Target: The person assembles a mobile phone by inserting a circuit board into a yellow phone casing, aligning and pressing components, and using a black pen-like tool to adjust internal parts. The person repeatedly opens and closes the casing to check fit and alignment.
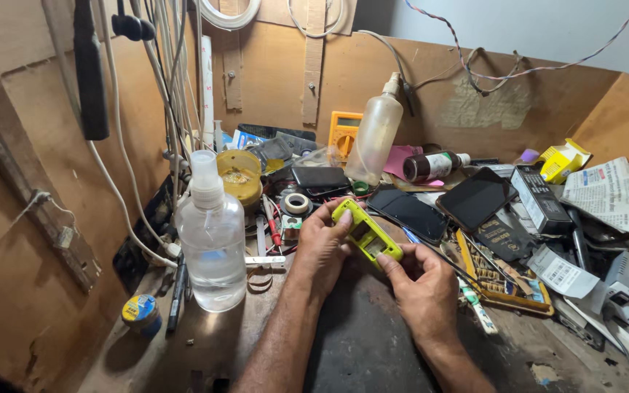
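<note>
Both my hands hold a small yellow-green phone housing (pixel 365 231) above the dark worn bench top (pixel 373 342). My left hand (pixel 322 244) grips its upper left end, thumb on the top corner. At the lower right end my right hand (pixel 422 287) pinches it between thumb and fingers. The housing is tilted, with an open rectangular window in its face.
A clear spray bottle (pixel 212 233) stands just left of my left hand, a small round tin (pixel 141 313) farther left. Two dark phones (pixel 409 212) (pixel 477 196), a tray of tools (pixel 507 280), a tape roll (pixel 297 203), a tall squeeze bottle (pixel 376 135) and a yellow multimeter (pixel 343 132) crowd the back and right.
</note>
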Action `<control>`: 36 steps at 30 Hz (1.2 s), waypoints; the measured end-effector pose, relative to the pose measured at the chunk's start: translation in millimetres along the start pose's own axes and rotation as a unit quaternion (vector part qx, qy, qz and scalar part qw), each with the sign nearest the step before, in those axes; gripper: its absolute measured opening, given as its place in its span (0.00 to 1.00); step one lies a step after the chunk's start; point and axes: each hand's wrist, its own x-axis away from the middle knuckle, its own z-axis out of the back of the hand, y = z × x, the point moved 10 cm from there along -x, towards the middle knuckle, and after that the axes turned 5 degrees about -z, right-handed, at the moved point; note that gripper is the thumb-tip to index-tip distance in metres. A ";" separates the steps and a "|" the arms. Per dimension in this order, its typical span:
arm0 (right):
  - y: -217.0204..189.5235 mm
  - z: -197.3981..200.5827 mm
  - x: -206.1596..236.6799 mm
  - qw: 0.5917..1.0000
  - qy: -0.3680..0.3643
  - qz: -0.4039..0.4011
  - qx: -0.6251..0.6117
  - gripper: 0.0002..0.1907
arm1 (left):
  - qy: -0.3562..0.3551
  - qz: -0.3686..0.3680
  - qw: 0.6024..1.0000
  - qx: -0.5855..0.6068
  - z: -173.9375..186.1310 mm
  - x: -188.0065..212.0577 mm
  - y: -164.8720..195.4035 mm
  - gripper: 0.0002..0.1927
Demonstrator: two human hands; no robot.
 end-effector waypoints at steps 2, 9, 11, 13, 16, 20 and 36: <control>-3.0 8.9 1.7 0.999 0.036 0.011 0.026 0.12 | 0.012 0.025 0.999 -0.032 2.5 3.5 -0.4 0.19; -7.4 13.2 -1.3 0.995 0.040 0.068 -0.064 0.11 | -0.006 0.024 0.997 -0.074 -7.0 9.2 5.8 0.14; -3.6 14.7 -3.2 0.994 0.035 0.063 -0.082 0.11 | -0.014 0.032 0.997 -0.068 -9.3 10.7 4.6 0.13; -0.5 15.2 -4.8 0.991 0.028 0.059 -0.115 0.10 | -0.032 0.022 0.996 -0.083 -13.4 12.9 8.1 0.12; 2.7 19.6 -6.6 0.991 0.040 0.054 -0.116 0.09 | -0.056 0.009 0.989 -0.138 -19.7 15.3 15.3 0.12; 2.3 23.1 -8.7 0.994 0.040 0.059 -0.083 0.07 | -0.079 -0.046 0.958 -0.271 -31.8 17.0 28.6 0.12; -39.4 -0.5 -4.7 0.987 -0.070 0.147 0.002 0.07 | -0.076 -0.087 0.872 -0.475 -44.0 32.2 47.4 0.09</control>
